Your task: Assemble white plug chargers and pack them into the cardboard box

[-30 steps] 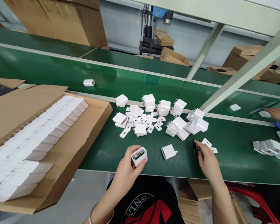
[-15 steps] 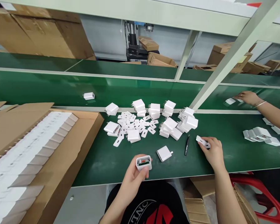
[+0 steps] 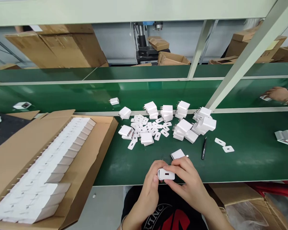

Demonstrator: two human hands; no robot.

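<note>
Low over the near edge of the bench, my left hand [image 3: 150,188] is closed round a white charger housing [image 3: 159,175]. My right hand [image 3: 189,177] pinches a white end cover [image 3: 168,176] with a small dark slot, held against the housing's open end. Whether the cover sits fully in cannot be seen. Just behind my fingers lies another white charger [image 3: 177,154], partly hidden. Black tweezers [image 3: 204,148] rest right of it, beside two loose covers [image 3: 224,146]. Farther back are a scattered pile of covers [image 3: 148,127] and several stacked chargers [image 3: 182,127].
An open cardboard box [image 3: 93,166] with rows of white chargers [image 3: 55,166] stands at left. A slanted post [image 3: 237,60] rises at the back right. Another person's hand [image 3: 279,94] holds a white piece over the green belt [image 3: 144,92], where single chargers lie.
My right hand has come left from the loose covers with one cover, bringing it to the housing's open end. Two covers now lie by the tweezers. The view has shifted left.
</note>
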